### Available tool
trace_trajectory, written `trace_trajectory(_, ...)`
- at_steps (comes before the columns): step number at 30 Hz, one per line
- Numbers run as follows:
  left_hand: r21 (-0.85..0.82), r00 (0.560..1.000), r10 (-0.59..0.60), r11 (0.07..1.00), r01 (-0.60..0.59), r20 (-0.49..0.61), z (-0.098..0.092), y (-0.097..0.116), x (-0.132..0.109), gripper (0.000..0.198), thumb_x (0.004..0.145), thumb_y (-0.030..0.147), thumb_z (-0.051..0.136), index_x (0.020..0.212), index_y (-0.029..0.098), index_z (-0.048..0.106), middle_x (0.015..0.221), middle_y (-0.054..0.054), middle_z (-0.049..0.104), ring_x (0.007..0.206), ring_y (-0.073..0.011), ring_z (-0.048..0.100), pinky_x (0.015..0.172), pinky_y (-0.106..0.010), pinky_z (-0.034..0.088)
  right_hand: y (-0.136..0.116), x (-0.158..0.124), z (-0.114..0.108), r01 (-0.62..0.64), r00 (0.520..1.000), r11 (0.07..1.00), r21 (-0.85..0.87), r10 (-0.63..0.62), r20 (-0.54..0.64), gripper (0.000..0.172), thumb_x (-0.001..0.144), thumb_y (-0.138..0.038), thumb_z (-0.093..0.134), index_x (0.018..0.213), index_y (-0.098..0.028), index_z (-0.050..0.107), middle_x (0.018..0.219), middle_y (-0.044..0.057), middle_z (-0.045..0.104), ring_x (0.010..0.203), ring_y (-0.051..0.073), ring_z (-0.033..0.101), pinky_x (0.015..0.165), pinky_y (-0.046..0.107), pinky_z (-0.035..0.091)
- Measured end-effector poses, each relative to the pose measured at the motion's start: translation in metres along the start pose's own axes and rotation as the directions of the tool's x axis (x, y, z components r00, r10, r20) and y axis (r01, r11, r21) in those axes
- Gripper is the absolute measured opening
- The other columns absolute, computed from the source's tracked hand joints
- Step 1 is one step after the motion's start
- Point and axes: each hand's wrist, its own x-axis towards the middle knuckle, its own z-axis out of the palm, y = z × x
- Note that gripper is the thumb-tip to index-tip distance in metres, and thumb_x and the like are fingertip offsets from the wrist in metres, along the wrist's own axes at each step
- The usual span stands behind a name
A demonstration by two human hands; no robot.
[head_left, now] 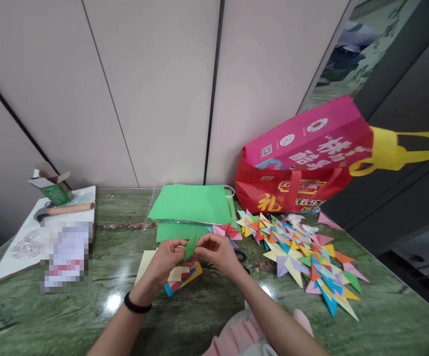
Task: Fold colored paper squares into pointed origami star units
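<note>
While fingers (180, 245) pinch a green fold (191, 248), paper stars (303, 257) lie near.

A green marble bench (214, 306) carries green paper sheets (192, 203), a heap of folded paper stars (303, 252), two bags — red (284, 190), pink (310, 138) — and a white board (17, 247).

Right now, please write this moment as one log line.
left hand, right hand: holding green paper | stars at right
</note>
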Motion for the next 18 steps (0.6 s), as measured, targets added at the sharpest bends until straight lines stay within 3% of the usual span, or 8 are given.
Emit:
trace_trajectory(6,-0.016,0.993,0.038,0.999,-0.036,0.114,0.0,0.011,-0.005,0.037,0.067,0.049,0.065,0.073,0.013,0.062,0.066,-0.005,0.071,0.066,-0.0208,0.069,0.068,-0.034,0.055,0.002,0.002,-0.004,-0.049,0.998,0.998,0.049,0.051,-0.048,0.023,0.057,-0.033,0.075,0.065,-0.017,0.061,0.061,-0.001,0.061,0.055,0.013,0.055,0.056,0.026,0.045)
trace_trajectory(10,0.068,0.999,0.051,0.996,-0.05,-0.004,0.003,0.01,-0.005,0.05,0.048,0.031,0.083,0.088,0.013,0.06,0.074,-0.004,0.073,0.067,-0.0233,0.069,0.062,-0.031,0.056,0.003,0.003,-0.004,-0.053,0.997,0.996,0.072,0.057,-0.053,0.024,0.057,-0.033,0.075,0.065,-0.017,0.059,0.059,-0.001,0.06,0.055,0.014,0.057,0.055,0.026,0.045)
trace_trajectory(13,0.098,0.992,0.054,0.994,-0.042,-0.118,0.007,0.006,-0.004,0.054,0.045,0.025,0.083,0.09,0.013,0.056,0.071,-0.003,0.073,0.065,-0.0227,0.07,0.058,-0.029,0.056,0.002,0.003,-0.003,-0.037,0.998,0.998,0.054,0.04,-0.052,0.022,0.058,-0.032,0.074,0.064,-0.017,0.058,0.059,-0.002,0.059,0.054,0.012,0.055,0.054,0.025,0.044)
trace_trajectory(18,-0.003,0.993,0.064,0.998,-0.064,-0.099,0.012,0.003,-0.002,0.049,0.046,0.034,0.082,0.079,0.015,0.051,0.059,-0.002,0.071,0.059,-0.0222,0.07,0.058,-0.031,0.057,-0.001,0.001,-0.002,0.01,0.999,1.0,0.01,-0.01,-0.033,0.018,0.063,-0.029,0.07,0.073,-0.018,0.062,0.062,-0.002,0.057,0.057,0.012,0.053,0.053,0.023,0.043)
